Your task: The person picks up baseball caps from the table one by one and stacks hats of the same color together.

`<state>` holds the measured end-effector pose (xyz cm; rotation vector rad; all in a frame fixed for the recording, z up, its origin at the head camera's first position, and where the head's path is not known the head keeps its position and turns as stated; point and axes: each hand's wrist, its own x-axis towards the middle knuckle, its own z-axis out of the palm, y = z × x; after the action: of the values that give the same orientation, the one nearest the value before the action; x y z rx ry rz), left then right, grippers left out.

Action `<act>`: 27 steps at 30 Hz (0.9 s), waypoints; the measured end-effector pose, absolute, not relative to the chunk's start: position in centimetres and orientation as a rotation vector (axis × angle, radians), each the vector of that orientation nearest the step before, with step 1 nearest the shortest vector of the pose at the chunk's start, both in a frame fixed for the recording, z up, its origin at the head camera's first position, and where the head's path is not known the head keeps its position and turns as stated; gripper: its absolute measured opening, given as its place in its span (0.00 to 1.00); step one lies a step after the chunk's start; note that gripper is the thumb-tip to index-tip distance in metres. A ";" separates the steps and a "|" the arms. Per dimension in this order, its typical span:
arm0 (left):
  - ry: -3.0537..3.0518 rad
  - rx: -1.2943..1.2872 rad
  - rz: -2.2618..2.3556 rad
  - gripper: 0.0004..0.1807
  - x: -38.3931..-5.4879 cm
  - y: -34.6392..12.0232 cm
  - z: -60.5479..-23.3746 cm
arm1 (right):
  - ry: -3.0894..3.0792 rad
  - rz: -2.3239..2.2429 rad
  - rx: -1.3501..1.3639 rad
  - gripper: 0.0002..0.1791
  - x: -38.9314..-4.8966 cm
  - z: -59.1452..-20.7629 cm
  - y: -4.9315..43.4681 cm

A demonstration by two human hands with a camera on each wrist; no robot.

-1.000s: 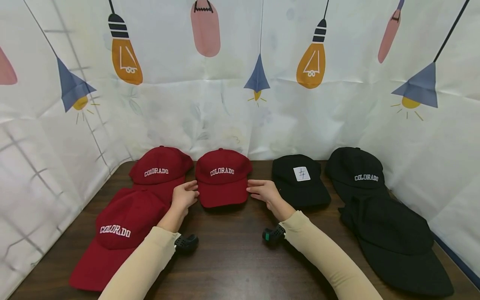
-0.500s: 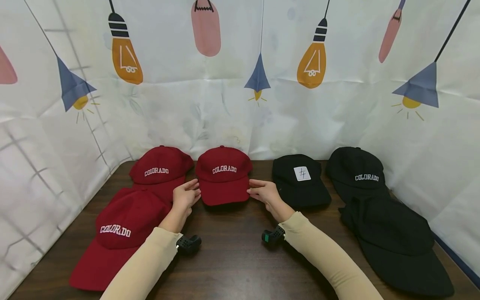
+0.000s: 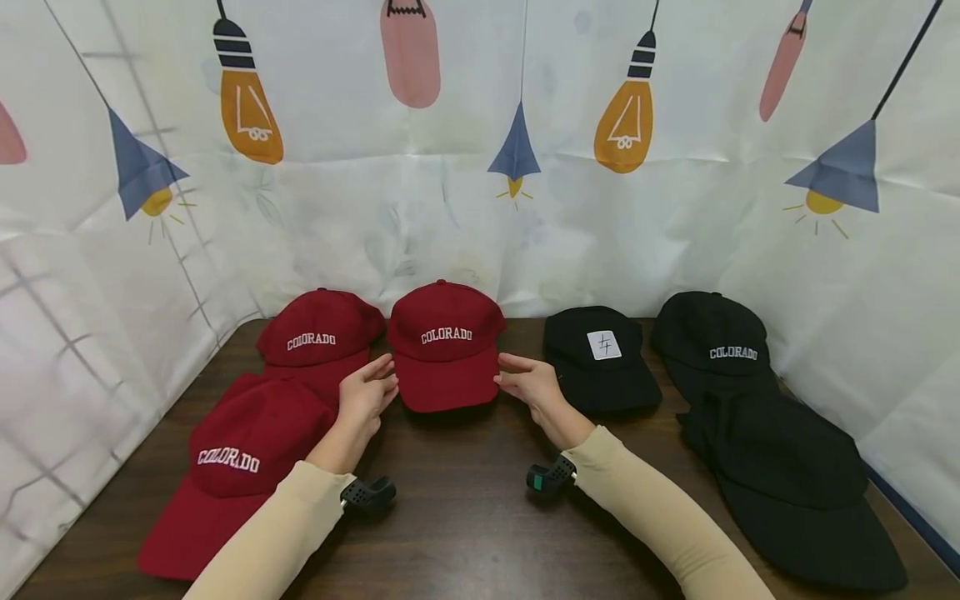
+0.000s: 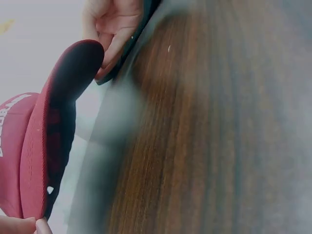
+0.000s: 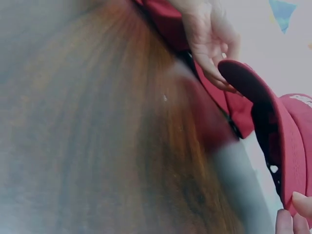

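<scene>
Between the two hands is a red baseball cap [image 3: 447, 333] with white COLORADO lettering, its front facing me. My left hand [image 3: 363, 396] pinches the left side of its brim between thumb and fingers, and my right hand [image 3: 534, 390] pinches the right side. In the left wrist view the brim [image 4: 34, 161] stands off the table, its dark underside showing; the right wrist view has the same brim [image 5: 292, 161] with thumb and fingers at its edge. The cap's back is hidden.
Two more red caps, a rear one [image 3: 321, 329] and a nearer one [image 3: 258, 433], lie at left. At right are a black cap with a white tag [image 3: 600, 367], a black COLORADO cap [image 3: 712, 342] and a plain black cap [image 3: 795, 475]. The table [image 3: 457, 517] is dark wood.
The red cap between the hands has risen a little and looks slightly larger. Both hands keep to its brim. The other caps stay where they were.
</scene>
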<state>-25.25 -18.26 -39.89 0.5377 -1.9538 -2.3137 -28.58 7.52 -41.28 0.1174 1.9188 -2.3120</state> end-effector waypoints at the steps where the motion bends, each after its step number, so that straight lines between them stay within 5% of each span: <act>1: -1.950 0.534 -2.323 0.29 -25.1 -18.3 -39.8 | 1.915 -2.315 0.118 0.24 -28.4 -41.2 7.5; 27: -2.002 0.451 -2.397 0.30 -23.5 -18.3 -39.0 | 1.871 -2.353 0.112 0.24 -26.0 -40.8 8.5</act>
<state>-23.54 -18.30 -38.99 0.4508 -2.0023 -2.3969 -26.04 8.54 -40.82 0.1121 1.8713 -2.3530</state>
